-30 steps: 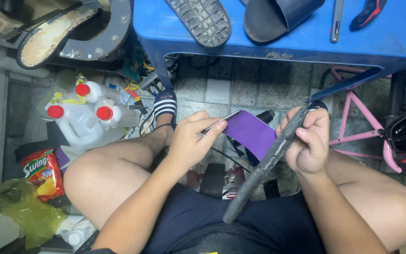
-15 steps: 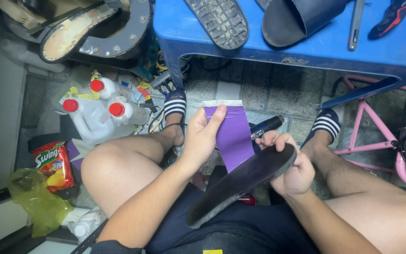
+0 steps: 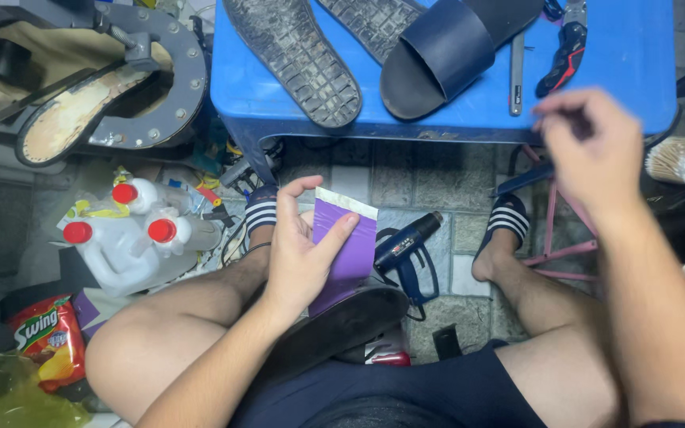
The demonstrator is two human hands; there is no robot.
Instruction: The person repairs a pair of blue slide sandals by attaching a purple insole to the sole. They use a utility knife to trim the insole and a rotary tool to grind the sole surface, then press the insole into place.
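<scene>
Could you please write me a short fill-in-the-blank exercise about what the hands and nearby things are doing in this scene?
1. The left hand holds a sheet of ____ sandpaper against the black sole on the lap.
2. The right hand is raised in front of the ____ stool.
3. The white jugs on the floor have ____ caps.
4. The heat gun lies on the floor between the person's ____.

Missing words: purple; blue; red; feet

Purple sheet [image 3: 348, 254], blue stool [image 3: 636, 71], red-capped white jugs [image 3: 132, 238].
</scene>
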